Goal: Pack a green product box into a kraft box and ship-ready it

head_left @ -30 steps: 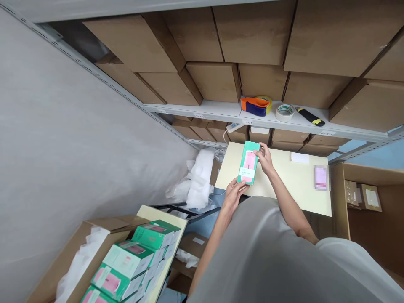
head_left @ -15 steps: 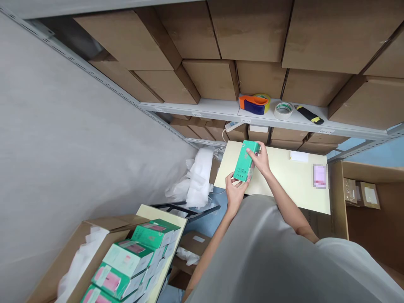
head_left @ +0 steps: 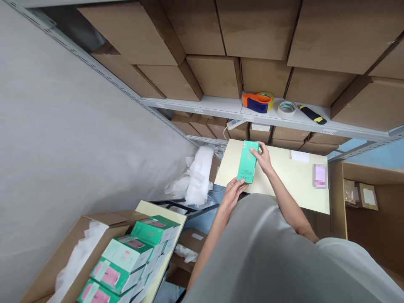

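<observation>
I hold a small green carton (head_left: 248, 162) between both hands, above the near left part of a pale yellow table (head_left: 284, 176). Its plain green face with small print is turned toward me. My right hand (head_left: 262, 156) grips its far end, and my left hand (head_left: 234, 191) supports its near end from below with the fingers around the corner. At the lower left, several green and pink cartons of the same kind (head_left: 132, 256) are stacked on a second small table (head_left: 148, 209).
A metal shelf (head_left: 221, 107) behind the table carries an orange tape dispenser (head_left: 256, 103), a tape roll (head_left: 285, 110), a black and yellow knife (head_left: 312, 114) and many brown boxes. White foam wrap (head_left: 197, 176) lies left of the table. Open cardboard boxes stand at the right (head_left: 362, 202) and lower left (head_left: 57, 269).
The green carton has been turned in my hands: its pink printed face showed a second ago, now its plain green side faces me. It stays over the same spot.
</observation>
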Action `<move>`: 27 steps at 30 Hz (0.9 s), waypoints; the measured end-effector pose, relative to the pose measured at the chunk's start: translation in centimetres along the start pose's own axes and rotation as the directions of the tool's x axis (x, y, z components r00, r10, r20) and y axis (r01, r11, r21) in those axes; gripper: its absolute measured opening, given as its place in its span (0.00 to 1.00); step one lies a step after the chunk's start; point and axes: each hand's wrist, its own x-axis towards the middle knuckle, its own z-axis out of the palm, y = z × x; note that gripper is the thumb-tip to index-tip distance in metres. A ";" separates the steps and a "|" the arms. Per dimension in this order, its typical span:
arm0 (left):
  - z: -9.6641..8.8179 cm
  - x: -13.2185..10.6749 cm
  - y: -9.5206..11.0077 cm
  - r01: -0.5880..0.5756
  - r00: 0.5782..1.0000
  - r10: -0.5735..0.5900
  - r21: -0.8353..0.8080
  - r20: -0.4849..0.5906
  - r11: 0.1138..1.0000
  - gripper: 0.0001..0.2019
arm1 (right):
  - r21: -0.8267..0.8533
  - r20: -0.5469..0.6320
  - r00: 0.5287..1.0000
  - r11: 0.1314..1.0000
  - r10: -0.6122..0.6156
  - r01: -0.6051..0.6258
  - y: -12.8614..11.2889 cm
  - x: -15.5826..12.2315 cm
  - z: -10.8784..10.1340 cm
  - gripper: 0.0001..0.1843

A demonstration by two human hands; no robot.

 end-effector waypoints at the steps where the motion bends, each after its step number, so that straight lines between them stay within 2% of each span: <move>1: 0.1 0.0 -0.2 -0.024 1.000 0.024 0.013 -0.012 1.000 0.27 | -0.017 0.006 1.000 1.000 0.001 -0.001 0.0 0.0 0.2 0.37; 4: 0.1 0.5 -0.8 -0.125 0.987 0.132 0.084 -0.089 0.989 0.28 | -0.074 -0.010 1.000 0.997 0.003 -0.003 0.3 0.0 0.8 0.43; 6: -0.1 1.0 -1.2 -0.188 0.963 0.216 0.173 -0.160 0.967 0.32 | -0.115 -0.031 0.999 0.993 -0.007 0.003 0.6 -0.2 1.2 0.47; 10: -0.5 1.6 -1.8 -0.316 0.863 0.423 0.359 -0.276 0.878 0.40 | -0.221 -0.046 0.997 0.974 -0.062 0.050 1.2 -0.6 1.9 0.48; 12: -0.7 1.5 -2.0 -0.371 0.818 0.504 0.414 -0.278 0.831 0.41 | -0.240 -0.069 0.995 0.970 -0.065 0.047 1.3 -0.7 2.0 0.45; 13: -0.8 1.4 -2.1 -0.386 0.813 0.517 0.416 -0.268 0.823 0.40 | -0.236 -0.083 0.995 0.971 -0.060 0.039 1.3 -0.7 2.0 0.42; 14: -0.8 1.3 -2.1 -0.390 0.824 0.506 0.394 -0.255 0.832 0.40 | -0.228 -0.098 0.994 0.973 -0.056 0.032 1.3 -0.7 2.0 0.40; 16: -1.0 1.0 -2.1 -0.361 0.872 0.430 0.286 -0.234 0.887 0.38 | -0.214 -0.123 0.991 0.976 -0.056 0.028 1.2 -0.7 2.0 0.35; 19: -1.5 0.8 -1.6 -0.270 0.935 0.269 0.026 -0.231 0.962 0.30 | -0.196 -0.145 0.988 0.980 -0.054 0.024 1.1 -0.8 1.8 0.32; 22: -2.1 1.1 -1.0 -0.159 0.955 0.098 -0.207 -0.280 0.965 0.23 | -0.189 -0.141 0.988 0.982 -0.055 0.028 0.7 -1.0 1.9 0.31; 24: -2.6 1.4 -0.7 -0.051 0.957 -0.037 -0.289 -0.289 0.956 0.21 | -0.221 -0.135 0.987 0.973 -0.091 0.060 0.0 -1.3 2.0 0.30; 27: -3.2 2.3 -0.3 0.107 0.964 -0.176 -0.315 -0.200 0.943 0.22 | -0.325 -0.090 0.971 0.928 -0.221 0.181 -1.7 -2.2 2.5 0.28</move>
